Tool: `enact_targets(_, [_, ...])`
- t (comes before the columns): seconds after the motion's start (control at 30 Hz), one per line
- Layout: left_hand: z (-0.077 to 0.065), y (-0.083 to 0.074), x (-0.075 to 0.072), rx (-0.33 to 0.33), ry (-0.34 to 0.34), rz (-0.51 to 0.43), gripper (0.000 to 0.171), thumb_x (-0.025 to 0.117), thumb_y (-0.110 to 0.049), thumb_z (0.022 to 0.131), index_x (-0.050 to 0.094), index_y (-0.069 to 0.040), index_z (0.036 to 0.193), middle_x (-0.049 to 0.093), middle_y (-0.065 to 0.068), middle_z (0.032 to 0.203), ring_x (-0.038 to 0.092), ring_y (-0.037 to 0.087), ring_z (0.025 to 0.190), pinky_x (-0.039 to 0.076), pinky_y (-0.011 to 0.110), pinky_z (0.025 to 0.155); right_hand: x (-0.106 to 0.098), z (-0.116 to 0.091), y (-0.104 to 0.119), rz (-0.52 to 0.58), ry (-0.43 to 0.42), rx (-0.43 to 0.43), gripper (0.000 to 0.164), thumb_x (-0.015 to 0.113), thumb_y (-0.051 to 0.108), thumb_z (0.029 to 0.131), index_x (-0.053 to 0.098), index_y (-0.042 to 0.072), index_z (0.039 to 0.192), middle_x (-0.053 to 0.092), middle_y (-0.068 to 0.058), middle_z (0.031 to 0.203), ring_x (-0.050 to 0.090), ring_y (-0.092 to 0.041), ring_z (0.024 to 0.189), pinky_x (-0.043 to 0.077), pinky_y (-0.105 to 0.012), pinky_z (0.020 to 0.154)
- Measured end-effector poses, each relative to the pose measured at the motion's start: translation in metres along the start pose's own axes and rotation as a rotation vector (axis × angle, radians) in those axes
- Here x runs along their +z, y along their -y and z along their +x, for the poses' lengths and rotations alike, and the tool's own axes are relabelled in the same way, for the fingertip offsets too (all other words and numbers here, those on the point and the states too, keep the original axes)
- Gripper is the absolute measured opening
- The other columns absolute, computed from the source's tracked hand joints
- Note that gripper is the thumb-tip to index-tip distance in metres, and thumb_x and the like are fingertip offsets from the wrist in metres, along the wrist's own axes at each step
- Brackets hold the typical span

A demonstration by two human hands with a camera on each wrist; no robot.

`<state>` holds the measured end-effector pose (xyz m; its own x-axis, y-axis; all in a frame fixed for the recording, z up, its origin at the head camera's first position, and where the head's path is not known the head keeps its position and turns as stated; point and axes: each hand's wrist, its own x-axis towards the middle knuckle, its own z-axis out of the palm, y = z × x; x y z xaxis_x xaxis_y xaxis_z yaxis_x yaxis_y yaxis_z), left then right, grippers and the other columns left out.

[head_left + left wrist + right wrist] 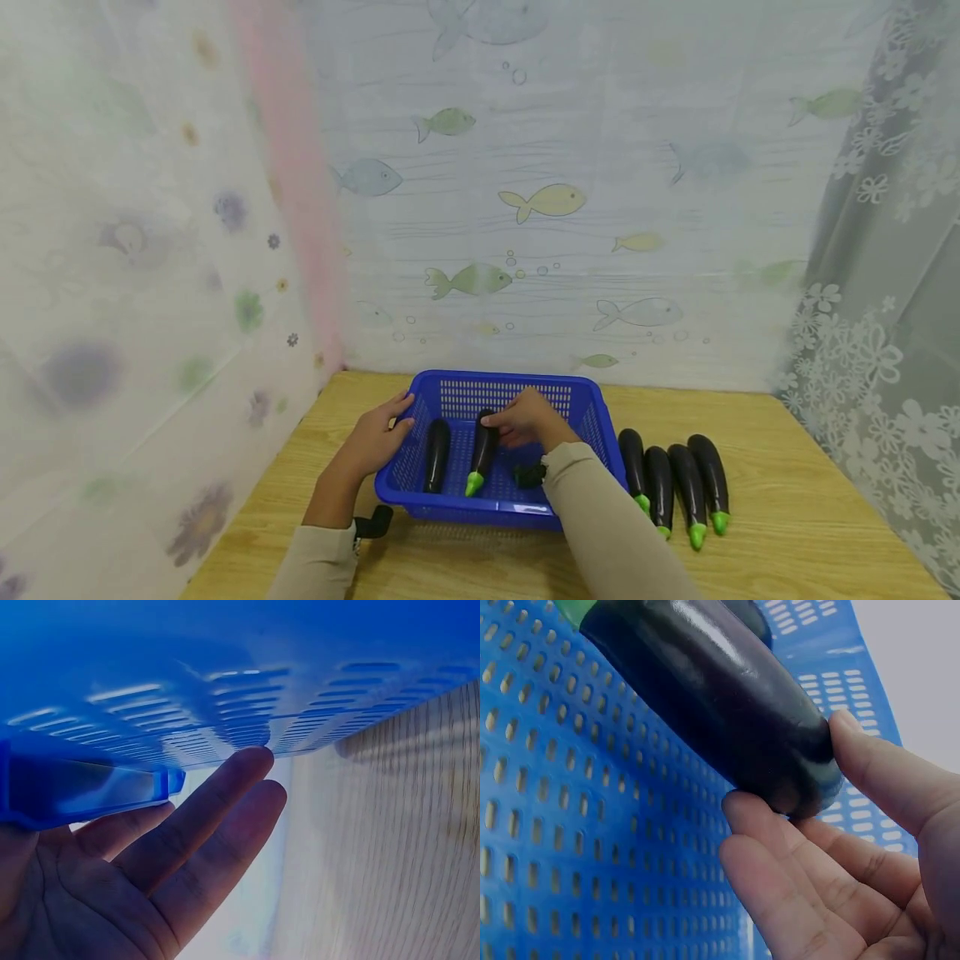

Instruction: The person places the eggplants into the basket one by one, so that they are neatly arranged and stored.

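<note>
Blue plastic, pierced with rows of small slots, forms the basket we see on the wood-grained table. Inside it, near the middle, we find a glossy dark eggplant, tilted a little, its green tip towards the person. The right hand pinches its blunt end between thumb and fingertips, the gap closed down to the eggplant's width; whether its underside touches the basket floor, we cannot tell. Just to its left, also inside, lies a second eggplant. At the basket's left rim we see the left hand, touching the plastic with fingers loosely spread and nearly straight. Outside, just right of the basket, we count four more eggplants side by side, green tips also nearer the person. Behind the table we see a pale fish-printed sheet.
</note>
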<state>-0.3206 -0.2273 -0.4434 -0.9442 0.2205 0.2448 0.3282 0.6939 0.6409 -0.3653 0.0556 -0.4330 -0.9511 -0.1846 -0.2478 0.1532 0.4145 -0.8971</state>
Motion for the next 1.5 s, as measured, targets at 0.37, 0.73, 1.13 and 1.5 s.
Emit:
enact_targets(0.37, [0.003, -0.001, 0.004, 0.015, -0.015, -0.023, 0.051, 0.053, -0.021, 0.096, 0.041, -0.009, 0.144, 0.034, 0.006, 0.153, 0.031, 0.033, 0.139, 0.031, 0.054, 0.109, 0.014, 0.004, 0.007, -0.016, 0.022, 0.024, 0.037, 0.081, 0.019, 0.075, 0.063, -0.006, 0.094, 0.071, -0.021, 0.088, 0.071, -0.035, 0.077, 0.059, -0.042, 0.063])
enact_targets(0.73, [0.003, -0.003, 0.004, 0.033, -0.025, -0.012, 0.051, 0.053, -0.02, 0.096, 0.042, -0.006, 0.144, 0.035, 0.01, 0.152, 0.033, 0.034, 0.138, 0.031, 0.054, 0.109, 0.028, 0.007, 0.013, -0.048, -0.01, 0.072, 0.035, 0.081, 0.016, 0.075, 0.061, -0.006, 0.095, 0.07, -0.022, 0.088, 0.071, -0.034, 0.077, 0.059, -0.042, 0.065])
enact_targets(1.13, [0.002, -0.003, 0.003, 0.02, -0.02, -0.015, 0.05, 0.052, -0.019, 0.096, 0.042, -0.007, 0.143, 0.035, 0.009, 0.152, 0.033, 0.034, 0.139, 0.029, 0.055, 0.11, 0.036, 0.007, 0.015, -0.082, -0.028, 0.087, 0.034, 0.081, 0.016, 0.074, 0.064, -0.007, 0.091, 0.07, -0.02, 0.084, 0.071, -0.034, 0.075, 0.059, -0.041, 0.065])
enact_targets(1.5, [0.0, -0.001, 0.001, -0.003, -0.016, -0.02, 0.05, 0.052, -0.02, 0.097, 0.041, -0.009, 0.144, 0.034, 0.007, 0.153, 0.031, 0.033, 0.14, 0.028, 0.054, 0.111, 0.041, 0.01, 0.012, -0.058, -0.008, 0.084, 0.03, 0.081, 0.017, 0.074, 0.065, -0.004, 0.088, 0.07, -0.019, 0.087, 0.071, -0.033, 0.077, 0.059, -0.041, 0.064])
